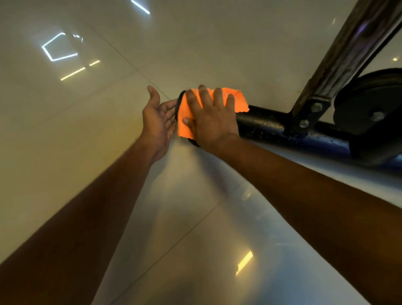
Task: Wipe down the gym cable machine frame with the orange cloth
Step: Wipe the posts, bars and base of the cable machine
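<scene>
Tube end mostly hidden under orange cloth (188,121) and right hand (211,120); only a dark rim of the end cap (179,103) shows at the left edge. Frame tube (263,125) is dark, blue-black, scuffed, runs right and is cut off at the picture edge. Slanted bar (351,46) rises from a bracket and leaves the top right corner. Round dark wheel (374,105) at right is partly cropped; cannot tell what it carries. Picture is slightly blurred.

Counts: one cloth, two hands, two bolts (310,115) on the bracket, one bolt at the wheel centre.

Right hand lies flat with fingers spread, pressing the cloth onto the tube end. Left hand (159,122) is released, palm turned toward the cap, fingertips at or just beside the cap rim, grasping nothing.

Cloth sits draped over the tube's left end, under the right palm.

Floor (81,138) is glossy pale tile with thin joints, reflecting ceiling light strips, one in an angular outline.
</scene>
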